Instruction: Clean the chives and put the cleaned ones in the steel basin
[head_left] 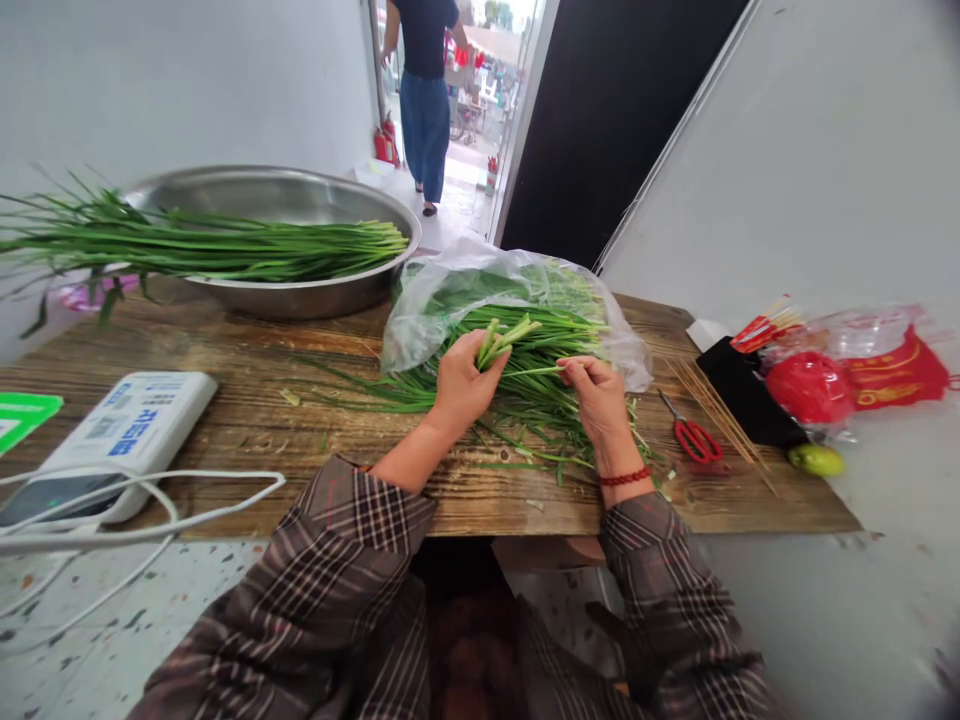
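My left hand (pixel 466 382) is closed around a small bunch of garlic chives (pixel 510 338), their pale cut ends poking up past the thumb. Between thumb and fingers, my right hand (pixel 598 402) pinches the end of a single chive stalk (pixel 538 371). Behind both hands lies a heap of chives (pixel 555 330), partly inside a clear plastic bag (pixel 424 310). Loose leaves and trimmings are scattered on the wooden table (pixel 450 510) beneath. At the back left, a wide steel basin (pixel 300 190) carries a thick bundle of chives (pixel 262 248), the leaf tips hanging over its rim.
Red-handled scissors (pixel 697 440) and thin wooden sticks (pixel 720 425) lie to the right, near a black item (pixel 750 390) and red packages (pixel 892 370). A white device (pixel 135 420) with cables (pixel 217 478) occupies the left. Beyond, a person (pixel 425 100) stands in the doorway.
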